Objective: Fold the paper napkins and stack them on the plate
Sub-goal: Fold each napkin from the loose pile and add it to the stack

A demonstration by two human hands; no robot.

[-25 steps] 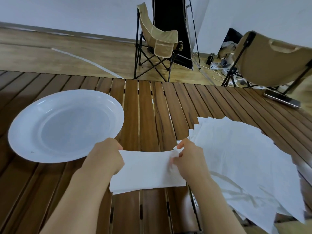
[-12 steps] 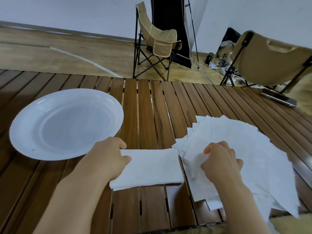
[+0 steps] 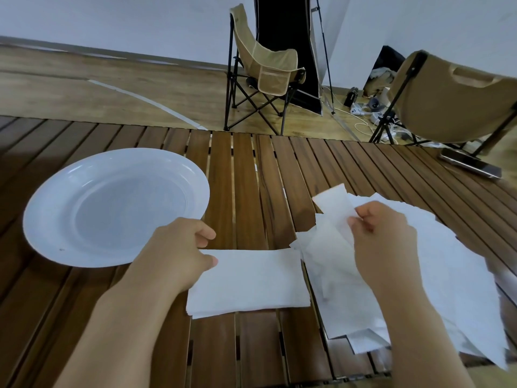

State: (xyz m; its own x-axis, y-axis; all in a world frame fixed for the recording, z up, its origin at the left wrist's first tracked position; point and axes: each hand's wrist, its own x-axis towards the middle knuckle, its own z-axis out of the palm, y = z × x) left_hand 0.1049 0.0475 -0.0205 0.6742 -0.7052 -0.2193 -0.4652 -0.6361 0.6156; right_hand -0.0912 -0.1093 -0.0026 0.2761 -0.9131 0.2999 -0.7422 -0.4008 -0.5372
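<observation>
Folded napkin, just right of empty plate: my left hand pinched its end. Right hand pinched one loose sheet from the pile; peel singly.

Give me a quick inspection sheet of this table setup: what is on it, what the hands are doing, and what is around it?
Surface: slatted wooden table, gaps between the slats.
Job's things: white plate at left, nothing on it; folded napkin lying flat on the table in front of the person; loose pile of unfolded napkins at right.
Clutter: flat dark device near the table's far right edge.
Hands: left hand pinches the folded napkin's left end; right hand pinches a lifted napkin from the pile.
Cables: white cords and plugs on the floor behind the table.
Surroundings: two beige folding chairs, dark panel on a stand, wooden floor, white wall.
</observation>
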